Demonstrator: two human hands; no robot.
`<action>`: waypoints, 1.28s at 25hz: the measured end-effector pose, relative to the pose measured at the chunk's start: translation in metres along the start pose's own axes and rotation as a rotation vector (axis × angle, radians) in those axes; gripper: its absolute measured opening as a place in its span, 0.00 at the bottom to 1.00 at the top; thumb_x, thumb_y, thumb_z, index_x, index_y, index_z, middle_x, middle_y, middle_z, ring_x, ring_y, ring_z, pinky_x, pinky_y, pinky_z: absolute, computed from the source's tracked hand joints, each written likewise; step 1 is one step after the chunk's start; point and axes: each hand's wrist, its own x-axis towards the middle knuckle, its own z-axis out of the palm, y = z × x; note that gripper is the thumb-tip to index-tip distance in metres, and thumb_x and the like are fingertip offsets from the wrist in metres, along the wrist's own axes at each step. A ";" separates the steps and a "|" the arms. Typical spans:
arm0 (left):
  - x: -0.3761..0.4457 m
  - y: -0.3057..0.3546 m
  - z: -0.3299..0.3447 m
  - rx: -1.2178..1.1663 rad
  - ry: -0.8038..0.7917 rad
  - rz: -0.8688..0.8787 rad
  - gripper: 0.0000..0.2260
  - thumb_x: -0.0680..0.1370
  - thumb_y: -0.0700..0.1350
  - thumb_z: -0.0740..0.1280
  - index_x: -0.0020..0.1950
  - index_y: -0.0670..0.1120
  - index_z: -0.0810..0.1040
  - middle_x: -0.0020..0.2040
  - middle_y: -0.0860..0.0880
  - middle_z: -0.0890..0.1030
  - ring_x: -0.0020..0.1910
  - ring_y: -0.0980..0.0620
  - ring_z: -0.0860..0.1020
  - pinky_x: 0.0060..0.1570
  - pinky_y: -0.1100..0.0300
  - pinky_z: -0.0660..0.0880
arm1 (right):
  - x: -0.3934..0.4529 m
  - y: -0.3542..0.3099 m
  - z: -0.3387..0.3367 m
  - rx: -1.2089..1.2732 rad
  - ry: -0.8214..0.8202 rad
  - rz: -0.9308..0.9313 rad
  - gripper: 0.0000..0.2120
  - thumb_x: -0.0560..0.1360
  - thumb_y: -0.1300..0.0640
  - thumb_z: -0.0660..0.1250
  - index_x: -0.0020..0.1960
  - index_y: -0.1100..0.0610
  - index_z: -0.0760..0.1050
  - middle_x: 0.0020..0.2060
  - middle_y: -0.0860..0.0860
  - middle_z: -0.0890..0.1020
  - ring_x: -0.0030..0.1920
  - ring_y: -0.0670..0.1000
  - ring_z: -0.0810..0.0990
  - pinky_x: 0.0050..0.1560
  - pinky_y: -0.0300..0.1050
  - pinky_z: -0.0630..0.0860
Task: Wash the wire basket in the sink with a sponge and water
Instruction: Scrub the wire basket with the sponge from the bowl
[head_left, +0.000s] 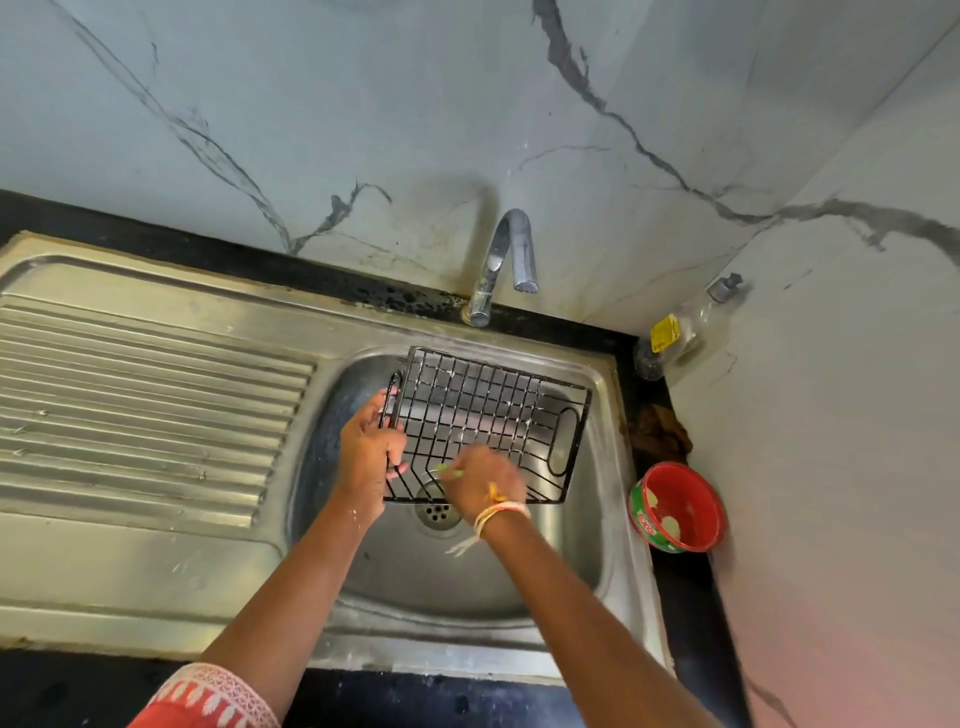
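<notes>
**Basket handling: light, stiff, wet**

Right hand (485, 480) curled around a green sponge (449, 470), scrubbing the near edge. Left hand (370, 449) grips the left end of the black wire basket (488, 421), tilted in the sink (608, 519). Likely slippery when soapy; hold the rim or end handles. Tap (506, 260) shows no flow.

Your right hand (480, 480) is motion-blurred, so whatever greenish thing it holds against the wire basket (488, 423) cannot be made out. The basket partly covers the drain (438, 512). The red tub's (675, 506) label is too small to read.
</notes>
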 end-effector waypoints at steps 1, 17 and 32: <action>-0.001 -0.001 0.000 0.008 0.009 0.000 0.42 0.53 0.35 0.57 0.69 0.46 0.72 0.29 0.52 0.67 0.27 0.55 0.65 0.32 0.59 0.65 | -0.014 -0.010 0.006 0.081 0.006 -0.134 0.13 0.77 0.46 0.64 0.55 0.52 0.77 0.48 0.52 0.82 0.50 0.53 0.79 0.49 0.45 0.76; 0.008 0.049 0.008 0.115 0.078 -0.364 0.09 0.54 0.42 0.61 0.32 0.46 0.70 0.35 0.48 0.69 0.38 0.47 0.70 0.45 0.47 0.72 | -0.007 0.063 -0.009 0.120 -0.008 -0.453 0.24 0.74 0.37 0.63 0.68 0.43 0.70 0.59 0.47 0.81 0.57 0.50 0.79 0.58 0.48 0.75; -0.030 0.020 0.051 0.161 -0.219 -0.369 0.59 0.54 0.68 0.77 0.77 0.61 0.48 0.77 0.47 0.59 0.70 0.37 0.65 0.63 0.28 0.61 | 0.023 0.012 -0.027 0.557 0.129 -0.220 0.02 0.74 0.62 0.68 0.43 0.57 0.78 0.37 0.53 0.83 0.38 0.53 0.82 0.42 0.51 0.81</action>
